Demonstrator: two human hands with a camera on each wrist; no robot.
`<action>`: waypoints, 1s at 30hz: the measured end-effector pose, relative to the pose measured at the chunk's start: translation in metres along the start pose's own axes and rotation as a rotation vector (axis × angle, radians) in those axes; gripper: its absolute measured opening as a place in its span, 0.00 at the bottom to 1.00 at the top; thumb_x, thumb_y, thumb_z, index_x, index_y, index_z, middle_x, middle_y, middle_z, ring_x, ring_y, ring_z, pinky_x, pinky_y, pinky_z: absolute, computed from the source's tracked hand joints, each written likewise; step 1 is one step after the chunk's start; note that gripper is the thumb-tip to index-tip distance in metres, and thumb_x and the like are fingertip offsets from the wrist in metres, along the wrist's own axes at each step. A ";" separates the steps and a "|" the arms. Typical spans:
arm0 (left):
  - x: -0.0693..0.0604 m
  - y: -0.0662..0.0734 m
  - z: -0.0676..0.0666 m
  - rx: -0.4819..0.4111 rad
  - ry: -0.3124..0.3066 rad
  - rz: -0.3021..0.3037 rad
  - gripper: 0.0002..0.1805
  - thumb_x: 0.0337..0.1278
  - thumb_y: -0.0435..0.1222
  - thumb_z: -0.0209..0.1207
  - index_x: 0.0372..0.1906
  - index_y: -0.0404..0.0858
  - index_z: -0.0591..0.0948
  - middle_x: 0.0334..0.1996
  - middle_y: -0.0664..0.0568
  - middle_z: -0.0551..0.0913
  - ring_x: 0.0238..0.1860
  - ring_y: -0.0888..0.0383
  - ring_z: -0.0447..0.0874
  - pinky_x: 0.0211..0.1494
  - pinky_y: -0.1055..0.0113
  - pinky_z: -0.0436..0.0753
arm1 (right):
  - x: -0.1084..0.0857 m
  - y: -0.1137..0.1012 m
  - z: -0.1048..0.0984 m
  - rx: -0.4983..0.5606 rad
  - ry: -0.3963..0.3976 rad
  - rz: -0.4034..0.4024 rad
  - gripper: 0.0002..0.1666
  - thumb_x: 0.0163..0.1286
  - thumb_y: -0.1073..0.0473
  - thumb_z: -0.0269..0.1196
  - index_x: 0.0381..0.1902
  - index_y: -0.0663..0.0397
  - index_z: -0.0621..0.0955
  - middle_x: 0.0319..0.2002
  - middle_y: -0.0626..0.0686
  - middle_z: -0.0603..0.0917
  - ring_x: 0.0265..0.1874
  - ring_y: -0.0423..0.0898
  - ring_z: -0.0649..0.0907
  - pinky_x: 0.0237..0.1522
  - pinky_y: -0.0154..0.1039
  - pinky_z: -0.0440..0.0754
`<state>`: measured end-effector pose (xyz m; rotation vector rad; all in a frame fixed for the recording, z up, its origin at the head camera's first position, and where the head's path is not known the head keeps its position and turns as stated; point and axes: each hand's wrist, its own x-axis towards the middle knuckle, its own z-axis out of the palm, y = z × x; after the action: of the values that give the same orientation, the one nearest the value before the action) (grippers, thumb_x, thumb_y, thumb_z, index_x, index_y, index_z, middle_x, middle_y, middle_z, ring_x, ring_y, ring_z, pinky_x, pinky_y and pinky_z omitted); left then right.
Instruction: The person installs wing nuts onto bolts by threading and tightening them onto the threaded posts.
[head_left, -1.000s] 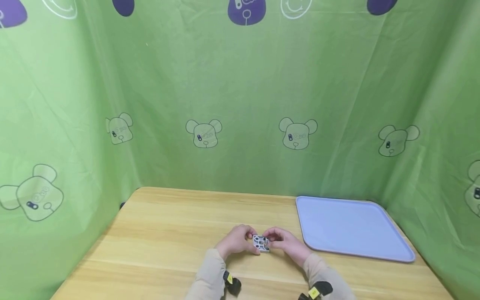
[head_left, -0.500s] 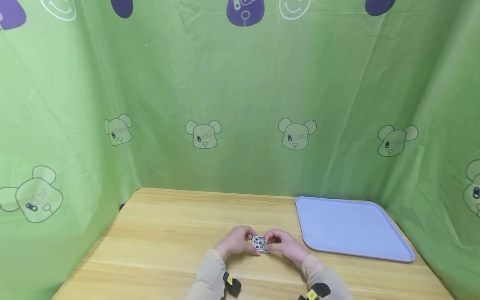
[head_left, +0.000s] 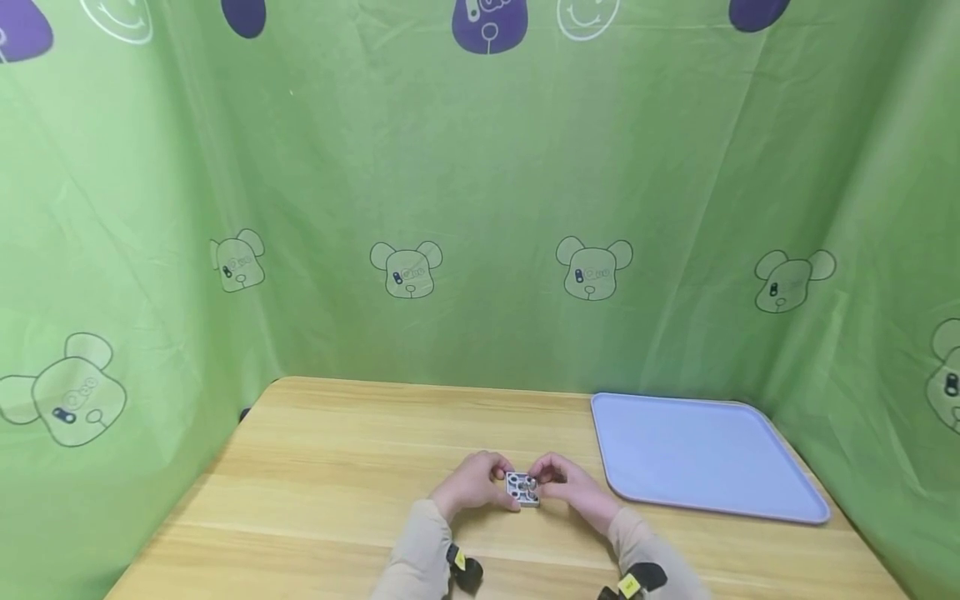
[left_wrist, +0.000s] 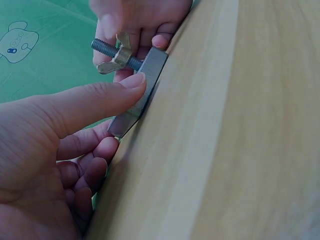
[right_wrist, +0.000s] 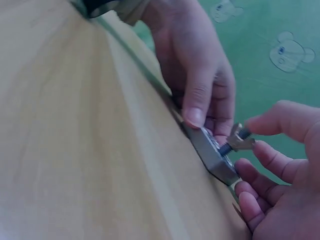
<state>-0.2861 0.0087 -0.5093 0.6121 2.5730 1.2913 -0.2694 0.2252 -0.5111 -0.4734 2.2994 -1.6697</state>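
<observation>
A small square metal block (head_left: 515, 497) with holes in its face lies at the table's near middle. From that face rises a threaded rod (left_wrist: 103, 47) carrying a brass-coloured wing nut (left_wrist: 121, 56), with bare thread above and below the nut. My left hand (head_left: 471, 483) grips the block's left side, thumb on the near edge and fingers at the far one. My right hand (head_left: 576, 487) reaches in from the right. Its fingertips pinch the wing nut (right_wrist: 241, 141) from either side in the right wrist view; other fingers curl beside the block.
A pale blue tray (head_left: 697, 454) lies at the right rear of the wooden table (head_left: 337, 467). Green curtains (head_left: 480, 183) with bear prints stand behind and on both sides. Each wrist wears a dark strap with a camera.
My right hand's fingers shifted over the rod and wing nut half a second ago, then back again. The left hand and the block have stayed in place.
</observation>
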 end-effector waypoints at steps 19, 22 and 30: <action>-0.002 0.001 0.000 -0.015 -0.007 0.000 0.27 0.30 0.35 0.78 0.44 0.38 0.81 0.35 0.54 0.77 0.37 0.60 0.71 0.43 0.68 0.71 | -0.002 0.000 -0.003 0.016 -0.058 -0.023 0.23 0.63 0.65 0.59 0.55 0.70 0.72 0.50 0.65 0.78 0.47 0.45 0.76 0.52 0.37 0.71; -0.001 0.001 -0.001 -0.017 -0.008 0.003 0.27 0.30 0.35 0.78 0.43 0.38 0.81 0.35 0.54 0.77 0.37 0.60 0.71 0.43 0.69 0.71 | -0.002 -0.001 0.000 0.005 -0.058 -0.036 0.25 0.62 0.64 0.62 0.55 0.71 0.73 0.50 0.66 0.78 0.46 0.45 0.76 0.51 0.33 0.73; 0.001 -0.002 -0.001 -0.010 -0.012 -0.003 0.27 0.30 0.37 0.78 0.44 0.39 0.81 0.35 0.56 0.77 0.37 0.62 0.71 0.44 0.70 0.72 | 0.001 0.001 0.002 -0.026 -0.018 0.003 0.21 0.61 0.62 0.65 0.50 0.68 0.77 0.48 0.61 0.80 0.45 0.45 0.76 0.51 0.39 0.71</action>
<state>-0.2878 0.0076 -0.5101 0.6126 2.5552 1.2956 -0.2693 0.2230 -0.5123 -0.4886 2.3105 -1.6286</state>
